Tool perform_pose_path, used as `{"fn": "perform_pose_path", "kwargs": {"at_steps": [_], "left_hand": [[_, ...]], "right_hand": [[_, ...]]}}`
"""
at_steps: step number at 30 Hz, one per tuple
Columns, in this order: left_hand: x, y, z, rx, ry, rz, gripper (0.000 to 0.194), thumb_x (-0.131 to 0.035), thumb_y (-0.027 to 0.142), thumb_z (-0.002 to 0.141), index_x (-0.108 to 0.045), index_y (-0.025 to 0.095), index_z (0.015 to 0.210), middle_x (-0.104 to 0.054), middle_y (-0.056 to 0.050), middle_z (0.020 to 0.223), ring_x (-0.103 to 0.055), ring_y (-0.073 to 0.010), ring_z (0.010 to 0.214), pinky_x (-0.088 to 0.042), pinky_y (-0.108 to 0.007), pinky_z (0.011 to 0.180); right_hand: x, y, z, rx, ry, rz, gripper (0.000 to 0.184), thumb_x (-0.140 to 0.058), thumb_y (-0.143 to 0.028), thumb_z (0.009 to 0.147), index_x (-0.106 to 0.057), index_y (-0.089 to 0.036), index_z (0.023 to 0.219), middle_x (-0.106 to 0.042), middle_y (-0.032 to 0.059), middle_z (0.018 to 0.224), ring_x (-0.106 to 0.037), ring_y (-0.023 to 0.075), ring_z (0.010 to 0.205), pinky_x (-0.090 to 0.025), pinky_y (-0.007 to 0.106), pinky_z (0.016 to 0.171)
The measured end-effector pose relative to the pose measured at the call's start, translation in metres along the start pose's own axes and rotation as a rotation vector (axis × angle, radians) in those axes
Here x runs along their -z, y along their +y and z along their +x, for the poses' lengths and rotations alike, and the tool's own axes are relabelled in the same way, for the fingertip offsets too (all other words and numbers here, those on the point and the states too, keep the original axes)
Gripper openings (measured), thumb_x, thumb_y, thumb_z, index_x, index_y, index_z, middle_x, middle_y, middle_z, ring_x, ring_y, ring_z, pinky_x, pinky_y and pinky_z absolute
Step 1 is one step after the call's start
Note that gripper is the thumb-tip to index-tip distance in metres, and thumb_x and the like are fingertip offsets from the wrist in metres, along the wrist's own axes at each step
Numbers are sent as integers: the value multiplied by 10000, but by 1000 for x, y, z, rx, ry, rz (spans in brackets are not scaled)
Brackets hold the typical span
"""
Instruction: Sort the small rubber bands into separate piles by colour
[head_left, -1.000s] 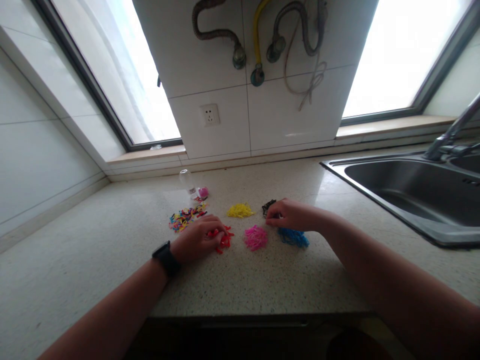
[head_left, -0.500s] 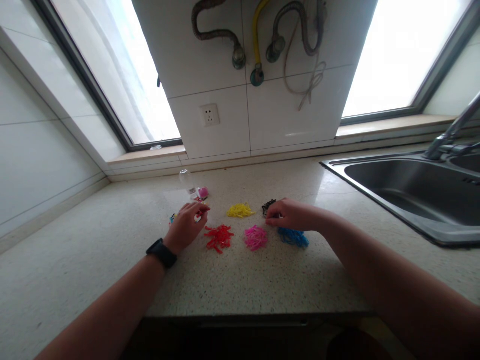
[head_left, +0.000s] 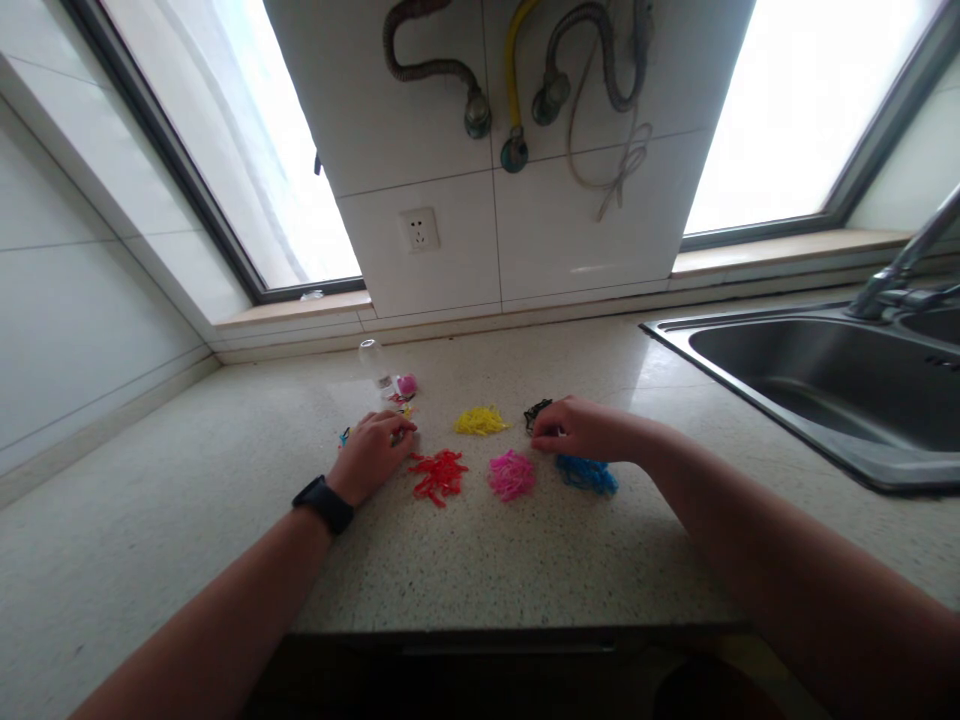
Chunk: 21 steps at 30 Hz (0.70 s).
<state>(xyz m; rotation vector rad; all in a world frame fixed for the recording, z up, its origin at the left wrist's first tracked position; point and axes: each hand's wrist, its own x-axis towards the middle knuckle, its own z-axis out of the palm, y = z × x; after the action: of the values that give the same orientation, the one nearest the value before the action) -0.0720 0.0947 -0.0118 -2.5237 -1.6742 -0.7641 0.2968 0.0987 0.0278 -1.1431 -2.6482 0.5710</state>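
Note:
My left hand (head_left: 373,446), with a dark watch at the wrist, rests on the counter over a loose mix of coloured bits, mostly covered. Its fingers are curled together; what they hold, if anything, is hidden. Just right of it lies a red pile (head_left: 439,476) of what look like small rubber bands. My right hand (head_left: 568,426) has thumb and fingers closed beside a black pile (head_left: 535,412), and I cannot see anything between them. Below that hand is a blue pile (head_left: 589,474). A pink pile (head_left: 512,475) and a yellow pile (head_left: 481,420) lie between the hands.
A clear plastic bottle (head_left: 375,368) lies behind my left hand, beside a pink cap-like piece (head_left: 406,385). A steel sink (head_left: 780,375) with a faucet (head_left: 885,285) is set into the speckled counter (head_left: 495,570) at right. Behind stands a tiled wall with a socket (head_left: 419,230).
The fingers of my left hand have dipped slightly, and the red bit seen at their tips is no longer visible there. My right hand has stayed nearly still.

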Motion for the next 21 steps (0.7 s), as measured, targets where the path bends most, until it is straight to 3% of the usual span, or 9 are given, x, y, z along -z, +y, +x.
{"fn": "perform_pose_path", "kwargs": {"at_steps": [21], "left_hand": [[1, -1, 0, -13, -20, 46, 268, -520, 323, 981, -759, 204, 959, -730, -85, 1009, -653, -255, 962, -510, -428, 935]], "right_hand": [[2, -3, -1, 8, -9, 6, 235, -598, -335, 910, -766, -171, 920, -728, 49, 804, -601, 151, 694, -388, 275, 640]]}}
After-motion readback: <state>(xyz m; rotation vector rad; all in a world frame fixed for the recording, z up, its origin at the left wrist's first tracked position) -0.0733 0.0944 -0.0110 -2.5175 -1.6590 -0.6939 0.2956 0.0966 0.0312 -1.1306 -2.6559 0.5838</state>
